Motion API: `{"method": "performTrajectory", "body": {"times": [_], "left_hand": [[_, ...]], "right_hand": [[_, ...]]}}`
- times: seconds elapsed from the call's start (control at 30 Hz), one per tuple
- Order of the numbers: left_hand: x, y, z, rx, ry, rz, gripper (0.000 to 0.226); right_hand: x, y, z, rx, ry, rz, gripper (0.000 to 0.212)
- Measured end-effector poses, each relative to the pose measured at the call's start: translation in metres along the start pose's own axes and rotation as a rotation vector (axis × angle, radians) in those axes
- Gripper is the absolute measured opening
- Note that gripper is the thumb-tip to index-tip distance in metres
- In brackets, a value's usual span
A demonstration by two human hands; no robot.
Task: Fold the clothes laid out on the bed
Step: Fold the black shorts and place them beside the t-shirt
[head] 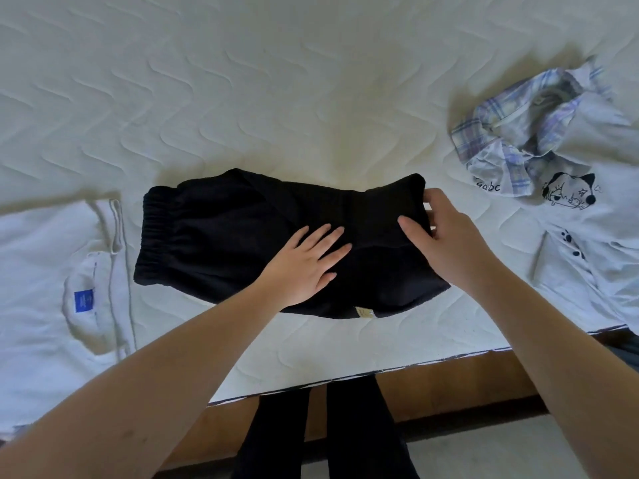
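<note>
Item 1. White quilted mattress (276, 81) with a wavy stitched pattern: filled most of the view and carried every garment listed below; its near edge ran above a brown wooden bed frame (449, 385).

Item 2. White folded garment with a small blue square label (84, 301) at the neck: lay flat at the left edge of the mattress, just beside the black piece but not touching it.

Item 3. White shirt with a pale blue-and-lilac plaid collar and a black cartoon cat print (584, 236): lay crumpled at the right side, partly over the mattress edge, near the black piece but apart from it.

Item 4. Black fabric shorts with a gathered elastic waistband (214, 236): lay in the middle of the mattress near its front edge, waistband to the left, partly folded over, a small pale tag showing at the near hem.

Item 5. Left hand (304, 264): rested flat on the middle of the shorts, fingers straight and spread, pressing down.

Item 6. Right hand (446, 233): at the right end of the shorts, fingers curled round the black fabric's edge, gripping it.
</note>
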State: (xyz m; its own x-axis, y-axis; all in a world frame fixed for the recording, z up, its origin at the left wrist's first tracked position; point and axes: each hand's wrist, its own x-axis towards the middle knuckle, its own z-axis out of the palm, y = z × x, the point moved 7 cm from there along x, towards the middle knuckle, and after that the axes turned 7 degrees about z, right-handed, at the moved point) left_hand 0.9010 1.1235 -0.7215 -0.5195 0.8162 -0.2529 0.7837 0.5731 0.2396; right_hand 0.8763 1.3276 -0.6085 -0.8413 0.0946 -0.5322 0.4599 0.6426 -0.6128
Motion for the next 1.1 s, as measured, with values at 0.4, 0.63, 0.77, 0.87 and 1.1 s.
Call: {"method": "performTrajectory", "body": {"times": [0.4,0.63,0.77,0.87,1.1], "left_hand": [[-0.100,-0.069,-0.058,-1.218,0.573,-0.603,0.037],[-0.158,-0.113,-0.058,-1.782,0.661,-0.867,0.035],[-0.193,-0.135,-0.047,-1.799,0.553,-0.967,0.052],[-0.214,-0.147,-0.039,-1.678,0.404,-0.985,0.067],[-0.246,-0.157,-0.012,-1.409,0.291,-1.168,0.044]], "right_hand": [[0.000,-0.125,0.094,0.192,-0.143,-0.063,0.029],[0.020,-0.177,0.173,0.217,-0.244,-0.076,0.026],[0.038,-0.199,0.222,0.169,-0.224,-0.101,0.026],[0.052,-0.211,0.254,0.136,-0.172,-0.119,0.024],[0.060,-0.202,0.301,0.164,-0.374,-0.027,0.024]]}}
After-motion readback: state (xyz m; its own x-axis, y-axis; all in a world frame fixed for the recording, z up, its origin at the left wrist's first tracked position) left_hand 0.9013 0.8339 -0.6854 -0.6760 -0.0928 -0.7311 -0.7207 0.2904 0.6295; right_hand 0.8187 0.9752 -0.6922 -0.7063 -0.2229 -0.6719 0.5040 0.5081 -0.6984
